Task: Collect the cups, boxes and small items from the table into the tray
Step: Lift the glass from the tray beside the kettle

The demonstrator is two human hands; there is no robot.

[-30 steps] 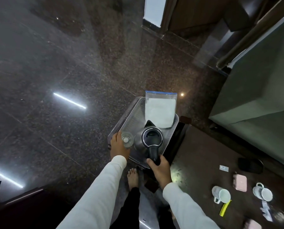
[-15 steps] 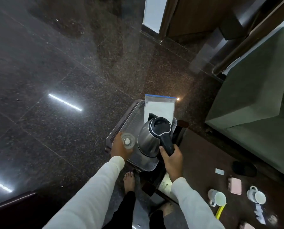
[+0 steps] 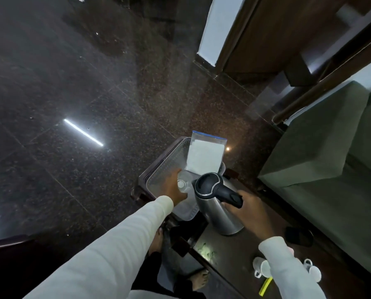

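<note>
A clear plastic tray (image 3: 166, 165) rests on a small dark stand beside the brown table (image 3: 234, 251). My left hand (image 3: 173, 187) is shut on a clear bottle (image 3: 184, 183) held over the tray. A steel kettle (image 3: 218, 209) with a black lid stands at the table's corner; my right hand (image 3: 250, 205) grips its black handle. A zip bag (image 3: 206, 156) with white contents leans in the tray's far end. Two white cups (image 3: 260, 267) (image 3: 314, 270) and a yellow item (image 3: 265, 287) lie on the table, partly behind my right sleeve.
A black phone (image 3: 299, 236) lies on the table near the right edge. A green sofa (image 3: 322, 160) stands to the right. Dark polished floor spreads to the left. My bare feet (image 3: 199, 279) show below the table's edge.
My right hand has carried the kettle out of the tray and rightward onto the table's corner. My left hand with the bottle has stayed over the tray.
</note>
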